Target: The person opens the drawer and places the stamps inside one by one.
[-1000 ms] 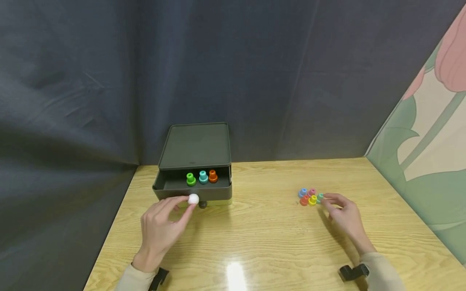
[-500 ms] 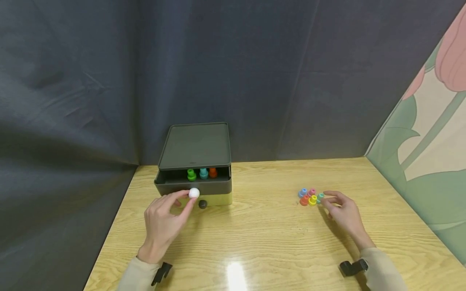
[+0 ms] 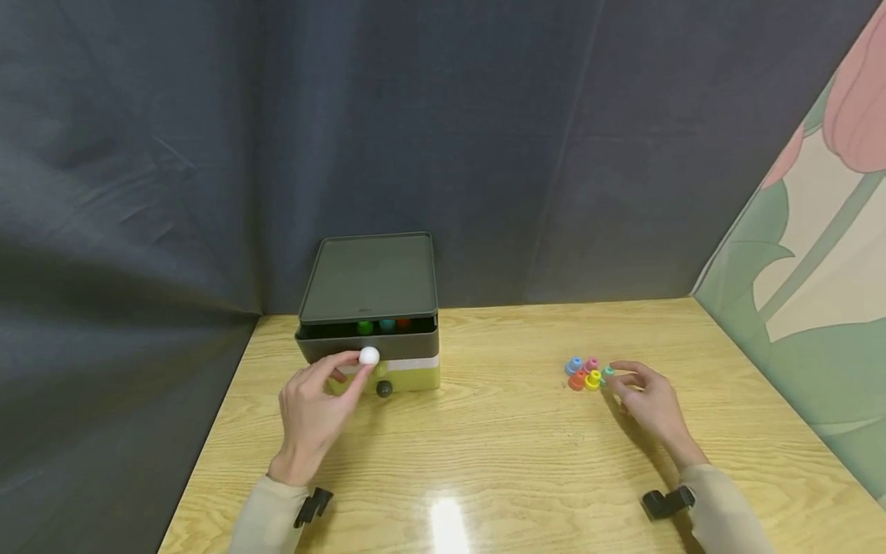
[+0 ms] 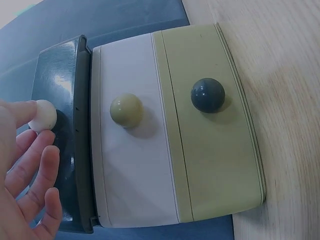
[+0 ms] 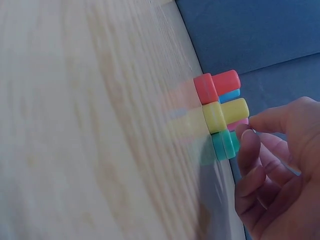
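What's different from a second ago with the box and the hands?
The left hand, pinching the white knob, pushed the dark top drawer further into the box, so the pegs inside show less. It's still a little open. The left hand hasn't let go. The right hand stayed by the five pegs on the table; those didn't move.

Left hand (image 3: 311,412) pinching white knob (image 3: 369,356), dark drawer (image 3: 410,347) ajar, right hand (image 3: 653,405) at teal peg (image 3: 607,372)
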Action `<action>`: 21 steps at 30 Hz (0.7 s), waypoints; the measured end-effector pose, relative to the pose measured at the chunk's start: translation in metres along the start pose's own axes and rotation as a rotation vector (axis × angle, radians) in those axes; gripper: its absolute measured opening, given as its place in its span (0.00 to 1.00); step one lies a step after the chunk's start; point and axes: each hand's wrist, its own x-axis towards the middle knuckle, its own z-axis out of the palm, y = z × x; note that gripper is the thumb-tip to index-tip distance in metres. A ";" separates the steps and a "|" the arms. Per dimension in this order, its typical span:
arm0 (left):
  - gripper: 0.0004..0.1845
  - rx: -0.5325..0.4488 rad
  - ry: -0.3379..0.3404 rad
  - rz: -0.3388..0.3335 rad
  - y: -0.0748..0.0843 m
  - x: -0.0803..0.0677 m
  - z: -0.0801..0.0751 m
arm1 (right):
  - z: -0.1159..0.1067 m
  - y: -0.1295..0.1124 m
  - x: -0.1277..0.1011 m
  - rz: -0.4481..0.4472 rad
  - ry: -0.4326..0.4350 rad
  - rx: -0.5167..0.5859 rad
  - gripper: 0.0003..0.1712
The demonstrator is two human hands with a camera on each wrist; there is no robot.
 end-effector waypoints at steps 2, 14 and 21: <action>0.13 0.004 -0.003 -0.006 -0.001 0.001 0.001 | 0.000 0.000 0.000 0.009 -0.004 0.005 0.30; 0.12 -0.019 0.024 -0.054 -0.006 0.006 0.009 | 0.000 0.003 0.007 0.008 -0.039 -0.026 0.32; 0.11 -0.019 0.017 -0.077 -0.008 0.010 0.013 | 0.000 0.005 0.007 0.015 -0.051 -0.036 0.33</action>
